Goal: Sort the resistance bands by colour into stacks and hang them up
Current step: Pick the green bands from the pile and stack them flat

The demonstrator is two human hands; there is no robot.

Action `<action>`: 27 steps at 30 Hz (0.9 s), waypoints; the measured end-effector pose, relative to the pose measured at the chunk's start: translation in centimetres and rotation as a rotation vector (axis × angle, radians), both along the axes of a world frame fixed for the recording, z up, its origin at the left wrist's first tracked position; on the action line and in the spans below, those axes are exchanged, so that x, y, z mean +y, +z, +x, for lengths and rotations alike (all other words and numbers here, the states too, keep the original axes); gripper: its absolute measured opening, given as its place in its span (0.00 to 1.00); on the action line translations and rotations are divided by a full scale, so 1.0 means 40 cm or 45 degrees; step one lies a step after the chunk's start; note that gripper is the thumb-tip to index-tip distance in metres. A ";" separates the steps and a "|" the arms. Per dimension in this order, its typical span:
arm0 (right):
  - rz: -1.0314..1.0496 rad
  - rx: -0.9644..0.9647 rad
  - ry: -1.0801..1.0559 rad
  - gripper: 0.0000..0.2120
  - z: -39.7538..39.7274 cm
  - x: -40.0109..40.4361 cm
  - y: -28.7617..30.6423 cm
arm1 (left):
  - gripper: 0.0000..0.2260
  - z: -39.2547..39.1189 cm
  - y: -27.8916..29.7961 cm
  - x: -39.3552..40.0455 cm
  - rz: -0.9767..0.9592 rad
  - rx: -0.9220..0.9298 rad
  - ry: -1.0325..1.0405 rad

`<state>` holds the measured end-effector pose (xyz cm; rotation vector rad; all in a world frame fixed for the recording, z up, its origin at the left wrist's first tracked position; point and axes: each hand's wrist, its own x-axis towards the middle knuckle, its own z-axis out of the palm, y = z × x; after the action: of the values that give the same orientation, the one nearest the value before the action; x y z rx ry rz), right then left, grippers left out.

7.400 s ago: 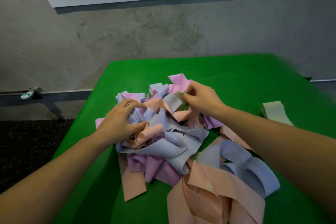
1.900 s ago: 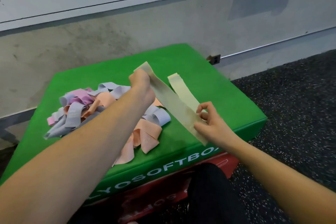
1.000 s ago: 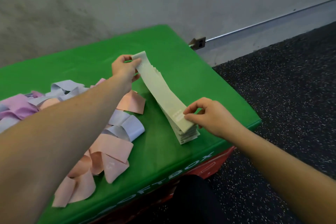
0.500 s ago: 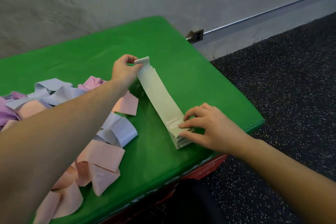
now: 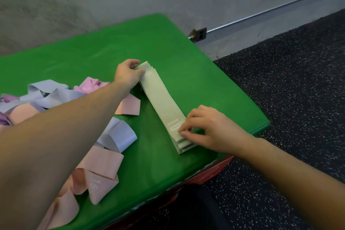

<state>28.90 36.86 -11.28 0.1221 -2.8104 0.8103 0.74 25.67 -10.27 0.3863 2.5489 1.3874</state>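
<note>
A neat stack of pale green resistance bands (image 5: 160,99) lies flat on the green soft box (image 5: 205,84), running from far left to near right. My left hand (image 5: 127,75) holds the stack's far end, thumb on top and fingers curled over the edge. My right hand (image 5: 207,129) pinches the near end, with fingertips on the printed top band and the thumb at its side. Unsorted bands lie to the left: a lilac loop (image 5: 119,136), peach bands (image 5: 100,162) and a pink-purple one (image 5: 87,86), partly hidden under my left forearm.
The green box sits on a red box (image 5: 211,172). Its right and near edges drop to a dark speckled floor (image 5: 289,89). A grey wall with a metal socket (image 5: 199,33) and a rail runs behind.
The top pale green band has been laid down flat onto the stack. My left hand lowered its far end, and my right hand's fingers went from flat pressing to curled at the near end.
</note>
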 end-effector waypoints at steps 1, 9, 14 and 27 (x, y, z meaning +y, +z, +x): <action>-0.002 -0.005 0.001 0.14 0.003 0.001 -0.002 | 0.17 0.000 0.004 0.002 -0.022 -0.002 -0.014; 0.012 -0.066 -0.033 0.17 0.018 0.001 0.007 | 0.21 -0.005 0.025 -0.006 -0.299 0.041 -0.206; -0.021 -0.015 -0.112 0.19 0.023 -0.013 0.037 | 0.27 0.010 0.074 -0.038 -0.509 0.290 -0.449; -0.716 0.184 -0.169 0.18 0.048 -0.187 0.091 | 0.11 0.204 0.170 -0.430 -0.427 0.681 -0.603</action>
<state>30.83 29.38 -7.64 -0.0920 -2.3248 1.4469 8.92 8.48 -3.48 1.3361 2.7392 0.7362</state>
